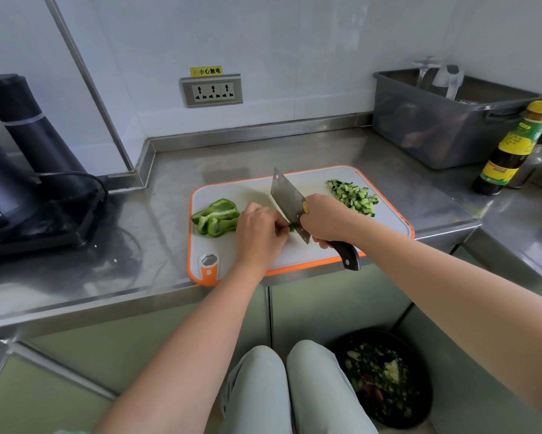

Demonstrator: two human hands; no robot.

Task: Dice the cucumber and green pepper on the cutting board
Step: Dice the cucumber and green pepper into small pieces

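Observation:
A white cutting board (385,220) with an orange rim lies on the steel counter. Diced cucumber (352,196) is heaped at its far right. Green pepper pieces (216,217) lie at its left edge. My right hand (324,219) grips the black handle of a cleaver (286,195), whose blade stands across the middle of the board. My left hand (260,233) lies just left of the blade, fingers curled down on a small green piece (291,228) that is mostly hidden under them.
A grey plastic bin (445,120) stands at the back right, with a dark sauce bottle (511,151) in front of it. A black appliance with a cord (28,170) fills the counter's left. A waste bin (385,377) with scraps sits on the floor.

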